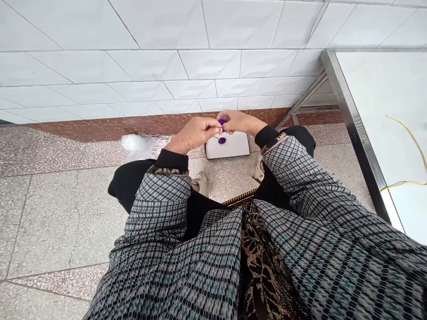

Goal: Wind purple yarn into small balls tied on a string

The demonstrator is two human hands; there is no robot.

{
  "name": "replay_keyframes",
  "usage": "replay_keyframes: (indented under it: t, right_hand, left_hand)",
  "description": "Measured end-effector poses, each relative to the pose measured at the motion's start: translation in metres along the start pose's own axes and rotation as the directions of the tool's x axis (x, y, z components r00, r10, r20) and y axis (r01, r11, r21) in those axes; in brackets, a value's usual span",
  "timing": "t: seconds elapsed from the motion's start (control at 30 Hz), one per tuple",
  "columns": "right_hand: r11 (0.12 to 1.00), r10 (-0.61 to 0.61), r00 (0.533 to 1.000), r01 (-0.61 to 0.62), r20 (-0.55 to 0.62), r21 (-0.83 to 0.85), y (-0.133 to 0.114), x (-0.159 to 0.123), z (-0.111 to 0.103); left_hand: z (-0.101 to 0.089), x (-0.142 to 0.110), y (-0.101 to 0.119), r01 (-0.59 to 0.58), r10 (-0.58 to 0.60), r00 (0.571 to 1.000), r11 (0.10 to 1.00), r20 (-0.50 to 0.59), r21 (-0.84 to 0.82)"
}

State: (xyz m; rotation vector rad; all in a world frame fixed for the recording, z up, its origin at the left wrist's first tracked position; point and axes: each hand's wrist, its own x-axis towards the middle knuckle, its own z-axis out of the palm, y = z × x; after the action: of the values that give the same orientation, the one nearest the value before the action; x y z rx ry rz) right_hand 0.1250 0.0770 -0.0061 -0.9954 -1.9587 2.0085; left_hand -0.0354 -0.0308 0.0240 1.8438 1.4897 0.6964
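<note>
Over a shallow white tray-like box point(232, 146) with a dark edge, my two hands meet at their fingertips. My right hand point(238, 122) is closed on a small purple piece point(222, 121), partly covered by the fingers, so its exact kind is unclear. Thumb and forefinger of my left hand point(196, 132) are pinched together right beside it, where a thin dark strand seems to run between the fingertips. Just below the fingers a second purple piece point(222, 140), round and flat-looking, shows against the white box, with a thin dark line leading to it.
A clear plastic bag point(138, 146) with white strands point(163, 143) lies on the floor to the left, near the tiled wall point(143, 66). On the right stands a metal-edged table point(358, 129) carrying a yellow cord point(412, 140). My shoes point(200, 183) flank the box.
</note>
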Motion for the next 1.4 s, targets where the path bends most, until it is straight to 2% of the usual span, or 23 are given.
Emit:
replay_keyframes:
  t: [0.1,0.17,0.23,0.33,0.43,0.53,0.6,0.67,0.77,0.83,0.9,0.93,1.0,1.07,1.13,1.23,1.33,1.4]
  right_hand:
    - [0.997,0.045,0.975,-0.031,0.218,-0.065,-0.004,-0.010,0.004]
    - [0.999,0.001,0.961,-0.012,0.276,0.039,-0.009,-0.015,0.005]
    - [0.983,-0.062,0.960,0.011,0.272,0.185,-0.015,-0.018,0.004]
    - [0.914,-0.173,0.972,0.098,0.160,0.394,-0.020,-0.017,0.001]
    - [0.847,-0.207,0.975,0.217,-0.075,0.485,-0.019,-0.010,-0.002]
    - [0.906,-0.107,0.971,0.184,-0.215,0.381,-0.010,0.001,-0.003]
    - [0.968,-0.030,0.974,0.085,-0.226,0.237,-0.002,0.007,-0.002]
    - [0.994,0.001,0.992,0.013,-0.130,0.109,0.004,0.008,0.000]
    - [0.999,0.029,0.994,-0.031,0.109,0.012,0.004,0.000,0.002]
    - [0.999,0.024,0.971,-0.033,0.239,0.035,-0.002,-0.008,0.002]
    - [0.988,-0.036,0.958,-0.009,0.283,0.156,-0.011,-0.015,0.001]
    - [0.970,-0.085,0.963,0.021,0.255,0.243,-0.015,-0.017,0.001]
    - [0.903,-0.183,0.978,0.126,0.103,0.410,-0.020,-0.018,-0.001]
    - [0.838,-0.223,0.971,0.235,-0.083,0.493,-0.022,-0.015,-0.003]
    - [0.828,-0.194,0.963,0.264,-0.189,0.495,-0.019,-0.010,-0.004]
    - [0.885,-0.115,0.969,0.201,-0.220,0.420,-0.011,-0.001,-0.004]
    - [0.946,-0.070,0.976,0.130,-0.205,0.297,-0.003,0.005,-0.002]
    - [0.981,-0.029,0.991,0.053,-0.128,0.188,-0.001,0.003,0.000]
  left_hand:
    - [-0.005,0.001,-0.005,0.050,-0.051,0.987,0.999,-0.153,-0.010]
    - [-0.007,0.002,-0.009,0.105,-0.102,0.972,0.994,-0.214,0.004]
    - [-0.008,0.003,-0.013,0.165,-0.152,0.957,0.986,-0.249,0.034]
    - [-0.004,0.005,-0.018,0.187,-0.167,0.961,0.979,-0.219,0.075]
    - [0.001,0.006,-0.016,0.120,-0.117,0.992,0.988,-0.044,0.094]
    - [0.005,0.005,-0.010,0.048,-0.056,0.988,0.997,0.145,0.060]
    - [0.004,0.003,-0.006,0.026,-0.031,0.988,0.999,0.151,0.038]
    - [0.001,0.002,-0.004,0.031,-0.034,0.997,0.999,0.070,0.033]
    - [-0.004,0.001,-0.005,0.066,-0.064,0.995,0.998,-0.081,0.016]
    - [-0.006,0.001,-0.008,0.101,-0.098,0.984,0.995,-0.151,0.014]
    - [-0.006,0.003,-0.012,0.146,-0.138,0.969,0.989,-0.204,0.024]
    - [-0.005,0.003,-0.013,0.161,-0.151,0.964,0.986,-0.220,0.030]
    - [-0.002,0.005,-0.015,0.157,-0.145,0.967,0.987,-0.209,0.041]
    - [0.001,0.006,-0.014,0.112,-0.105,0.987,0.993,-0.125,0.049]
    - [0.004,0.006,-0.012,0.060,-0.060,0.998,0.997,-0.009,0.053]
    - [0.005,0.004,-0.008,0.013,-0.018,0.996,0.999,0.087,0.051]
    - [0.003,0.002,-0.003,-0.003,0.001,0.998,0.999,0.058,0.038]
    - [0.001,0.002,-0.002,-0.004,0.004,1.000,1.000,0.011,0.027]
